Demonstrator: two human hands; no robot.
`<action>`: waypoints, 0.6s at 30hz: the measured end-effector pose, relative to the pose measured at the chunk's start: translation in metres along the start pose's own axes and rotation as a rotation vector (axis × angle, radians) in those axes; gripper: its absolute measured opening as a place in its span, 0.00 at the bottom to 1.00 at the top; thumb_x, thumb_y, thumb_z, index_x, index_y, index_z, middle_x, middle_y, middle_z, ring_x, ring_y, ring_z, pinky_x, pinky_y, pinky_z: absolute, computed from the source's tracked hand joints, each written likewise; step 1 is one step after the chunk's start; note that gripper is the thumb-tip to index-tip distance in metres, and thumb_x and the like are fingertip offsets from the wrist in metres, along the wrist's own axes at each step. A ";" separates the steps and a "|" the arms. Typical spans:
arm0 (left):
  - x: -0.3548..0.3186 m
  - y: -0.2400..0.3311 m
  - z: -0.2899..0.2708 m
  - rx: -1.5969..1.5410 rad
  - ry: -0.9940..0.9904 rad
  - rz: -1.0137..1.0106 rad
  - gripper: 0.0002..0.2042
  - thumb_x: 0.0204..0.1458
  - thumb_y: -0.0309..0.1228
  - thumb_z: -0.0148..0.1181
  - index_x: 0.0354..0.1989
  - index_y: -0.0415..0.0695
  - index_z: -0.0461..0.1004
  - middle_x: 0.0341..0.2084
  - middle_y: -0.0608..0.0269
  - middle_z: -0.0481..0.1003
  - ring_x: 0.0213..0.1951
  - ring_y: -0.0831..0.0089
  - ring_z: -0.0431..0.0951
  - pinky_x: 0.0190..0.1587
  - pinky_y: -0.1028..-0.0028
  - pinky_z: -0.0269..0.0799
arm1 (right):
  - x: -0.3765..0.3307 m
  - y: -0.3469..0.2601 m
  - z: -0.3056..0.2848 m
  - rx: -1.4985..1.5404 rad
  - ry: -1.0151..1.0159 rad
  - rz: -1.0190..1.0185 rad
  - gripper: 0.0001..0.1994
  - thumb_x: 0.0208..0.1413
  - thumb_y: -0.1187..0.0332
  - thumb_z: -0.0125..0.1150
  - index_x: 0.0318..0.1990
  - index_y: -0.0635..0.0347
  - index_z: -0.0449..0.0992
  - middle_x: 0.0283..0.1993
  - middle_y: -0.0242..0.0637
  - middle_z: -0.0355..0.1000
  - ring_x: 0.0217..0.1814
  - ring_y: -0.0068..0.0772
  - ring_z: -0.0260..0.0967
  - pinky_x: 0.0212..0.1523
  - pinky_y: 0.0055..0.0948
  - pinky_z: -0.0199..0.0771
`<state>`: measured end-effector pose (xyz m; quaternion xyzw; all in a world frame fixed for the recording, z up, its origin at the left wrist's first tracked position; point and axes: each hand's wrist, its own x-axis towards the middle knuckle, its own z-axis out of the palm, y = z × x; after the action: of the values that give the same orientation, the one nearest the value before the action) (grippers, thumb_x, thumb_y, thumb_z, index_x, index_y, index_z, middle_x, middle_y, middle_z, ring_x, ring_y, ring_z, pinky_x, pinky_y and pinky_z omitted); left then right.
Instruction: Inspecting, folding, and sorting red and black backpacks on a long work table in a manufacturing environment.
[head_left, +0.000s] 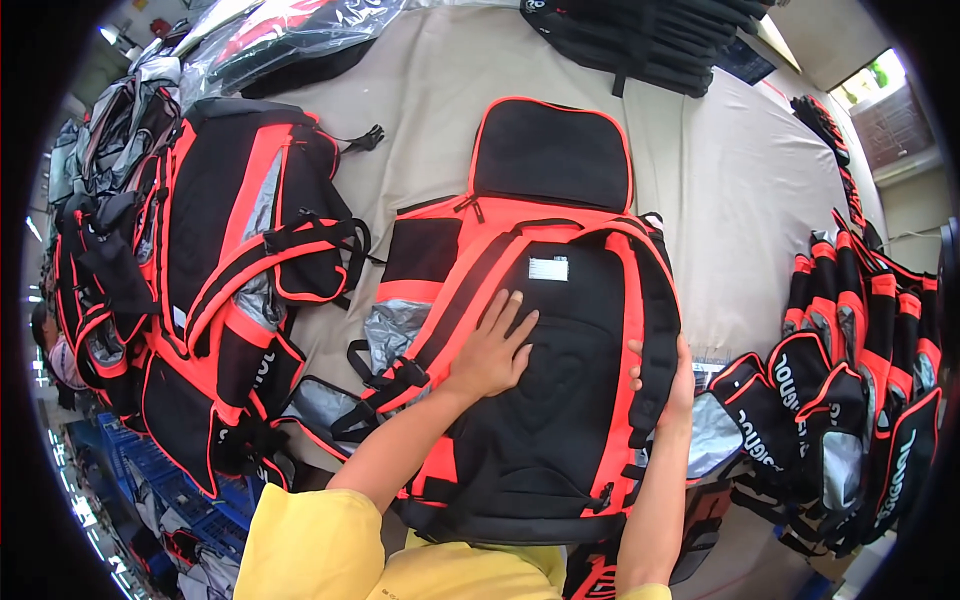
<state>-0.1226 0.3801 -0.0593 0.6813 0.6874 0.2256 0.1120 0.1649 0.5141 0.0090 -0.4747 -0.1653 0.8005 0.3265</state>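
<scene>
A black backpack with bright orange-red trim [570, 400] lies in front of me on the cloth-covered table, its back panel and shoulder straps facing up. Its top flap [550, 155] is folded out flat toward the far side. My left hand [494, 350] rests on the back panel beside the left shoulder strap [455, 295], fingers stretched out and holding nothing. On the other side, my right hand [679, 385] is wrapped around the right shoulder strap [658, 335], its fingertips showing at the strap's inner edge. A small white label [548, 268] sits near the top of the panel.
Similar backpacks [220, 200] are heaped at the left, over blue crates [185, 465]. More black-and-orange bag pieces [850, 380] hang in a bunch at the right. Stacked black pieces [640, 40] and a clear plastic-wrapped bundle [290, 45] lie on the far part of the beige tabletop [745, 190].
</scene>
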 end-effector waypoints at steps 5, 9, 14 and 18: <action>0.007 0.002 0.000 0.011 -0.006 0.001 0.26 0.62 0.38 0.60 0.70 0.48 0.73 0.74 0.44 0.62 0.77 0.43 0.57 0.74 0.53 0.61 | -0.004 0.001 -0.011 0.007 0.022 0.027 0.29 0.74 0.40 0.44 0.63 0.55 0.72 0.51 0.50 0.81 0.28 0.40 0.77 0.22 0.32 0.79; 0.005 0.002 0.001 0.040 -0.008 0.001 0.26 0.62 0.38 0.60 0.70 0.48 0.72 0.74 0.45 0.62 0.77 0.44 0.57 0.73 0.53 0.63 | -0.004 0.003 -0.017 0.021 -0.008 0.027 0.29 0.74 0.40 0.44 0.62 0.56 0.72 0.51 0.50 0.81 0.28 0.42 0.78 0.23 0.33 0.80; -0.002 0.005 -0.005 0.055 -0.007 -0.013 0.26 0.61 0.37 0.59 0.69 0.47 0.73 0.74 0.44 0.63 0.76 0.45 0.58 0.72 0.53 0.64 | -0.017 0.004 -0.008 0.023 -0.017 0.025 0.29 0.75 0.40 0.43 0.61 0.59 0.72 0.49 0.49 0.82 0.28 0.40 0.78 0.24 0.33 0.80; -0.002 0.005 0.014 0.003 -0.017 0.018 0.26 0.60 0.36 0.60 0.68 0.45 0.73 0.73 0.41 0.63 0.76 0.41 0.57 0.75 0.52 0.59 | -0.045 0.021 0.015 -0.437 0.184 -0.190 0.27 0.76 0.45 0.46 0.62 0.61 0.70 0.48 0.46 0.83 0.30 0.32 0.79 0.30 0.29 0.79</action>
<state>-0.1119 0.3800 -0.0697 0.6897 0.6804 0.2197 0.1148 0.1590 0.4691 0.0340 -0.5874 -0.3477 0.6649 0.3034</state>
